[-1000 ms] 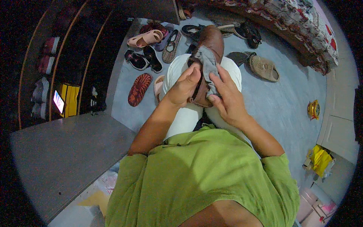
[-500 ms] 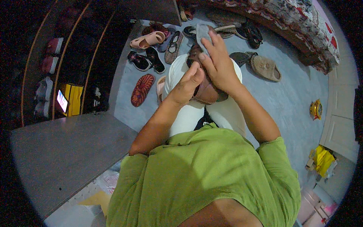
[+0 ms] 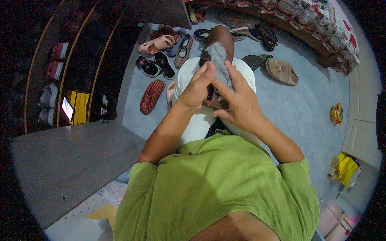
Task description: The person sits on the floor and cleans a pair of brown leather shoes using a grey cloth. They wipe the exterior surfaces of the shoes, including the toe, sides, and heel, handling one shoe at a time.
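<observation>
A brown shoe (image 3: pixel 221 34) lies across my lap over white trousers, its rounded toe pointing away from me. Gripping it along its left side is my left hand (image 3: pixel 194 89), thumb on top and other fingers hidden beneath. A grey cloth (image 3: pixel 218 55) covers the middle of the shoe. My right hand (image 3: pixel 242 97) is on the near part of this cloth, its fingers bent around the fabric and its thumb held apart, nearer to me. The shoe's near end is partly covered by both hands.
Several shoes surround my knees, including pink sandals (image 3: pixel 157 44), black shoes (image 3: pixel 164 64), a patterned red slipper (image 3: pixel 152 96) and a furry beige slipper (image 3: pixel 282 72). Left are a dark shoe rack (image 3: pixel 76 52), a lit phone (image 3: pixel 67 109) against a yellow box (image 3: pixel 80 106), and a grey board (image 3: pixel 76 156).
My right hand has drawn back toward me with the cloth, uncovering the shoe's brown toe. My left hand keeps its grip almost in place.
</observation>
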{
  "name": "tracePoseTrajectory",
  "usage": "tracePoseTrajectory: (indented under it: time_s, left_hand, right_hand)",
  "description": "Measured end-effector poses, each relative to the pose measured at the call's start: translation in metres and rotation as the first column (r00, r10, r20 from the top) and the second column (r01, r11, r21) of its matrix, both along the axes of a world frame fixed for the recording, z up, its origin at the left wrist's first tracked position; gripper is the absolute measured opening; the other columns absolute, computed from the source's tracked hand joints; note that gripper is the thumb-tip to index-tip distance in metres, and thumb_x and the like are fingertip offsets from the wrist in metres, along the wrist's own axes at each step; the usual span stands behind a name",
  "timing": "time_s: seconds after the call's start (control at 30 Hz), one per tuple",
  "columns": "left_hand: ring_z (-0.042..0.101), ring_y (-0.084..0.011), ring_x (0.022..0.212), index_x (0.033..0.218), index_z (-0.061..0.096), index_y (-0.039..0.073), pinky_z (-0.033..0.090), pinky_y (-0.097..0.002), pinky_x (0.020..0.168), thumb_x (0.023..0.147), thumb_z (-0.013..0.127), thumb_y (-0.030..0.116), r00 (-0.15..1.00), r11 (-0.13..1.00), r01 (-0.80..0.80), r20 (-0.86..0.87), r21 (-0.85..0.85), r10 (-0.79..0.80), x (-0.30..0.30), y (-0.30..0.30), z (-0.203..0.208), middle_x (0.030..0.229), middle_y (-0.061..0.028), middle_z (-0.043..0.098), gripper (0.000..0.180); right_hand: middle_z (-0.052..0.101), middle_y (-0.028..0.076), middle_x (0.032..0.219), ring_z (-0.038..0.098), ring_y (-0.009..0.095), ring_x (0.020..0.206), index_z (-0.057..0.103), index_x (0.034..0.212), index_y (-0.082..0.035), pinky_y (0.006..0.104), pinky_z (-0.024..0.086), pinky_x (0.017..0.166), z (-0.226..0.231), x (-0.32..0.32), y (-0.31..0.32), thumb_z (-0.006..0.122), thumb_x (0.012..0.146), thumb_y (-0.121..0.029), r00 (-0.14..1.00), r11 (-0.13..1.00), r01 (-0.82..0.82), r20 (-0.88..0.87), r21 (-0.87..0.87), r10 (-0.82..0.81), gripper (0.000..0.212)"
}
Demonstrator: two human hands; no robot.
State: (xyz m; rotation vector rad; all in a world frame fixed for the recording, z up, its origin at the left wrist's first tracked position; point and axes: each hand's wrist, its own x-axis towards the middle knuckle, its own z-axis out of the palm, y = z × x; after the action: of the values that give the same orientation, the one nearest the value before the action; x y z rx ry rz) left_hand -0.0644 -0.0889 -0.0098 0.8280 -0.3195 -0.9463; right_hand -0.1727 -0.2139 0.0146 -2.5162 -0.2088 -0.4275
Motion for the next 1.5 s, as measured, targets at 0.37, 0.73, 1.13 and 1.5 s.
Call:
tracePoseTrajectory:
  time_s: [0.37, 0.73, 1.13, 1.5]
  left_hand:
    - [0.054, -0.0236, 0.108, 0.124, 0.045, -0.002, 0.043, -0.0362, 0.092, 0.090, 0.052, 0.015, 0.926, 0.955, -0.295, 0.246, 0.003, 0.286, 0.017, -0.005, 0.043, 0.117, -0.0140, 0.055, 0.039]
    - [0.049, -0.0296, 0.116, 0.131, 0.042, 0.008, 0.038, -0.0457, 0.101, 0.080, 0.053, 0.062, 0.948, 0.983, -0.067, -0.317, -0.172, 0.010, 0.028, -0.026, -0.003, 0.124, -0.0121, 0.052, 0.075]
    - [0.051, -0.0272, 0.114, 0.130, 0.043, 0.008, 0.041, -0.0423, 0.098, 0.081, 0.052, 0.061, 0.968, 0.995, -0.024, -0.250, -0.102, -0.002, 0.031, -0.029, -0.025, 0.125, -0.0109, 0.053, 0.073]
    - [0.054, -0.0227, 0.109, 0.128, 0.044, 0.006, 0.043, -0.0402, 0.095, 0.079, 0.068, 0.038, 0.984, 0.987, 0.025, -0.171, -0.160, -0.052, 0.030, -0.025, -0.038, 0.117, -0.0075, 0.057, 0.063]
  right_hand:
    - [0.057, 0.012, 0.108, 0.053, 0.022, 0.104, 0.053, 0.114, -0.005, 0.0340, 0.041, 0.092, -0.036, 0.004, -0.049, 0.070, 0.070, -0.016, 0.970, 0.511, 0.226, -0.142, 0.830, -0.198, 0.048]
    - [0.051, 0.013, 0.116, 0.052, 0.025, 0.107, 0.051, 0.114, -0.005, 0.0333, 0.042, 0.092, -0.024, 0.021, -0.025, 0.070, 0.073, -0.017, 0.993, 0.582, 0.028, 0.044, 0.813, -0.109, 0.046]
    - [0.062, 0.012, 0.102, 0.057, 0.020, 0.099, 0.061, 0.104, 0.000, 0.0321, 0.043, 0.087, 0.025, 0.008, -0.050, 0.051, 0.087, -0.009, 0.953, 0.840, 0.135, 0.164, 0.525, -0.256, 0.022]
    - [0.062, 0.019, 0.098, 0.063, 0.023, 0.079, 0.048, 0.116, 0.001, 0.0309, 0.053, 0.068, 0.069, 0.022, -0.050, 0.052, 0.092, -0.026, 0.965, 0.314, -0.212, 0.249, 0.925, -0.080, 0.036]
